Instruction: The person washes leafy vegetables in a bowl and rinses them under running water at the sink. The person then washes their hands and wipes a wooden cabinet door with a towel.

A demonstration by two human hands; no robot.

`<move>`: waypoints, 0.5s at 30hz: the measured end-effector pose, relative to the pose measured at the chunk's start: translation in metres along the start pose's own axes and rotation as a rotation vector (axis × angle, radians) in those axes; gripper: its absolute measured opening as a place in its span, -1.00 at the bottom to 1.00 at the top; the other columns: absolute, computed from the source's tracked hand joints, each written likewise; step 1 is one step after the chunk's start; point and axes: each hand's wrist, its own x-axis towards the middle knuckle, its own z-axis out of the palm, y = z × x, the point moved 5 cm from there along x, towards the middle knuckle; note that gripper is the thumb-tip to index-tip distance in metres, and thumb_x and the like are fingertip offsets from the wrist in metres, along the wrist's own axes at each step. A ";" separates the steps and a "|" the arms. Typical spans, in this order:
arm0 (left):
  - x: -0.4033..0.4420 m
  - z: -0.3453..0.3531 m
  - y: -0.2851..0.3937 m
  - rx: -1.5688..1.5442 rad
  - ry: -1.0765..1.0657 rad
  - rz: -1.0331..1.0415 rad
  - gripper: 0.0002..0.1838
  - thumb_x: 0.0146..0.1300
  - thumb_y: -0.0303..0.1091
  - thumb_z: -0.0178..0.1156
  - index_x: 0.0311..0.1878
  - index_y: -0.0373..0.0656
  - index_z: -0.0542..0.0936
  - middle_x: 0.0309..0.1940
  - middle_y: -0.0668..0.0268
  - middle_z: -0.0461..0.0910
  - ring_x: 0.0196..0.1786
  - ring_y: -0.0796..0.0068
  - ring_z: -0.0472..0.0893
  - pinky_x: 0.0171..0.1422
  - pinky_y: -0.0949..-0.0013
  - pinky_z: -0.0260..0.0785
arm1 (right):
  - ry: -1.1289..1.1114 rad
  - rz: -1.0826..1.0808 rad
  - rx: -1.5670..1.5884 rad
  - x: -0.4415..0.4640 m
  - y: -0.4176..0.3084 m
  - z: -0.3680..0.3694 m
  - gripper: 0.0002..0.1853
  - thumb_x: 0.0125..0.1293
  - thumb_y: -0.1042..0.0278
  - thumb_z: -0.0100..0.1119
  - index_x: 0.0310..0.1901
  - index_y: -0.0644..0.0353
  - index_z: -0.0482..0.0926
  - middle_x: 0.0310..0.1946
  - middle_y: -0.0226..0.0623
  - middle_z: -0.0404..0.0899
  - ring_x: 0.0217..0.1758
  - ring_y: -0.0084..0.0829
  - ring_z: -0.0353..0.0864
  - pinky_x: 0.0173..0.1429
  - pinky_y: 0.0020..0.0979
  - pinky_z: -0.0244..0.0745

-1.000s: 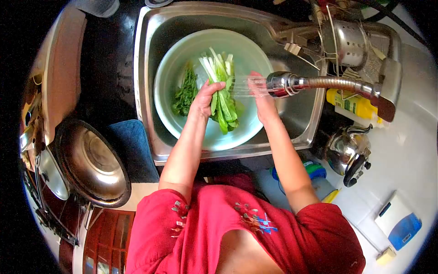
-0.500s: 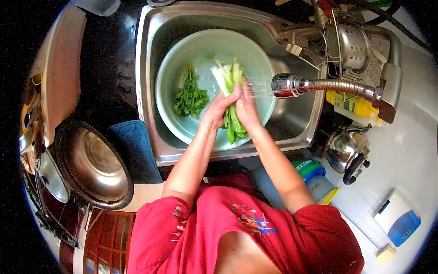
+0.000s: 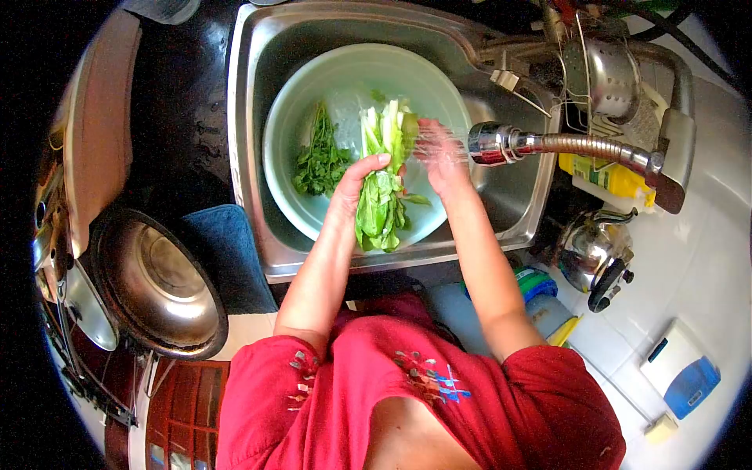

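Note:
My left hand (image 3: 356,182) is wrapped round a bunch of leafy greens (image 3: 381,207), its white stems pointing away from me and its leaves toward me. To the right, my right hand (image 3: 445,160) is apart from the stems, its fingers spread and partly blurred under the running water. The water comes from the faucet head (image 3: 489,144). Beneath both hands is a pale green basin (image 3: 286,102), with a smaller bunch of dark green herbs (image 3: 319,160) lying in its left part.
The basin stands in a steel sink (image 3: 243,157). On the left are a wok (image 3: 168,274) and a blue cloth (image 3: 227,251). On the right are a kettle (image 3: 587,251), a yellow bottle (image 3: 611,182) and a metal rack holding a perforated steel holder (image 3: 612,82).
My right hand came in onto the greens half a second ago and has since moved off to the right. The greens in my left hand have shifted slightly left.

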 end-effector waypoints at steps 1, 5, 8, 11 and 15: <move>0.003 -0.004 0.000 -0.032 -0.005 -0.004 -0.58 -0.04 -0.07 0.22 -0.20 -0.18 0.47 -0.46 0.27 0.53 -0.45 0.39 0.53 -0.30 0.33 0.45 | 0.053 0.018 -0.006 0.011 0.006 -0.010 -0.69 0.30 0.14 0.02 -0.06 0.17 0.47 -0.20 -0.31 0.53 -0.20 -0.41 0.50 -0.12 -0.39 0.38; 0.004 -0.019 0.007 -0.123 0.002 0.043 -0.61 -0.01 -0.08 0.19 -0.21 -0.16 0.46 -0.49 0.27 0.51 -0.47 0.37 0.52 -0.31 0.32 0.44 | 0.066 -0.111 -0.293 0.047 0.010 -0.028 -0.64 0.25 0.22 0.09 0.02 0.23 0.44 -0.16 -0.28 0.53 -0.17 -0.40 0.50 -0.08 -0.43 0.39; -0.002 -0.023 0.016 -0.186 0.049 0.120 -0.61 -0.03 -0.11 0.22 -0.19 -0.16 0.48 -0.47 0.28 0.51 -0.50 0.36 0.52 -0.34 0.31 0.45 | 0.029 -0.371 -0.654 0.110 0.032 -0.047 -0.42 0.15 0.14 0.19 0.15 0.28 0.34 -0.01 -0.19 0.48 0.07 -0.31 0.45 0.14 -0.42 0.31; -0.008 -0.027 0.021 -0.200 0.073 0.182 -0.59 -0.02 -0.12 0.21 -0.14 -0.15 0.46 -0.47 0.27 0.49 -0.48 0.37 0.51 -0.32 0.32 0.45 | 0.224 -0.501 -1.228 0.118 0.036 0.014 -0.46 0.14 0.22 0.16 0.15 0.26 0.36 0.07 -0.13 0.43 0.19 -0.22 0.36 0.23 -0.35 0.25; -0.019 -0.029 0.030 -0.144 0.117 0.251 -0.58 0.00 -0.12 0.19 -0.12 -0.16 0.44 -0.48 0.27 0.47 -0.48 0.37 0.49 -0.30 0.31 0.45 | 0.097 -0.721 -1.742 0.082 0.071 0.061 -0.59 0.10 0.33 0.13 0.03 0.19 0.45 0.05 -0.03 0.42 0.17 -0.16 0.37 0.18 -0.24 0.31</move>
